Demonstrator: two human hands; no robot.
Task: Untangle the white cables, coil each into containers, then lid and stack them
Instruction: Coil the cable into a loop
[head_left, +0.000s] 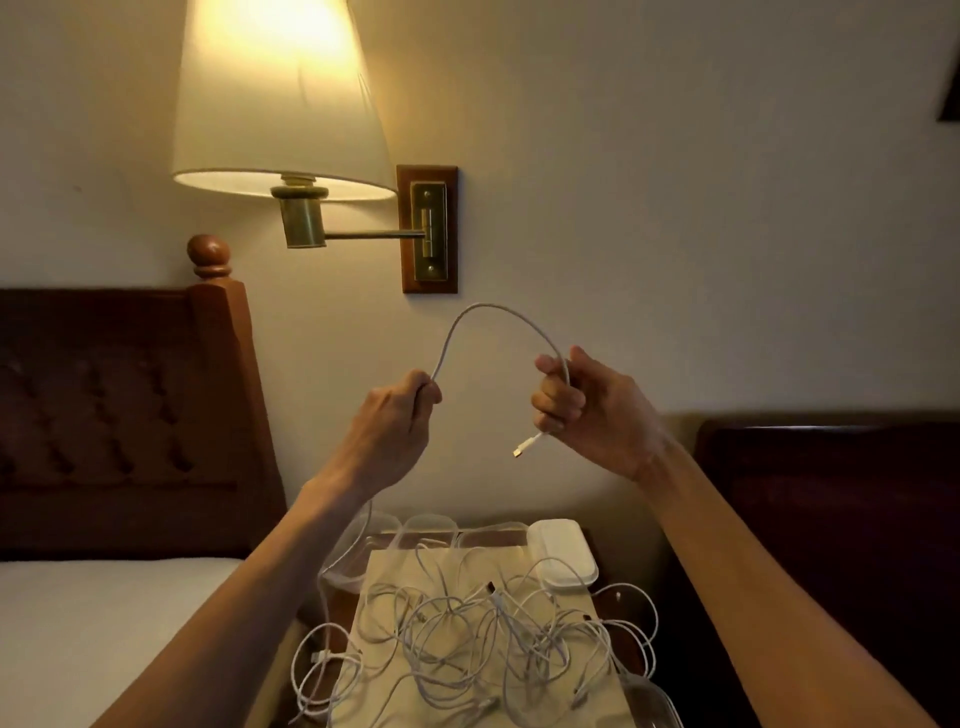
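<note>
Two hands hold one white cable (488, 314) up in a smooth arch before the wall: your left hand (397, 415) has its fingers clenched round one side, your right hand (582, 400) grips the other, its plug end (527, 446) dangling. Below, thin white cables (467, 634) lie tangled on the table (597, 603) beside clear round containers (428, 527) and white lids (563, 553).

cable I hold up (498, 314): white, plug end (524, 447) white with a gold tip
tangled cables (467, 634): I see white, with a few dark connector tips
cloth under them (447, 566): plain cream
stacked lids (563, 553): white
containers (431, 527): clear
lampshade (280, 98): cream, glowing yellow
lamp arm (374, 235): brass
wall plate (428, 228): reddish-brown wood, brass centre
headboard (119, 415): dark brown, button-tufted
wall (675, 208): I read it as off-white
</note>
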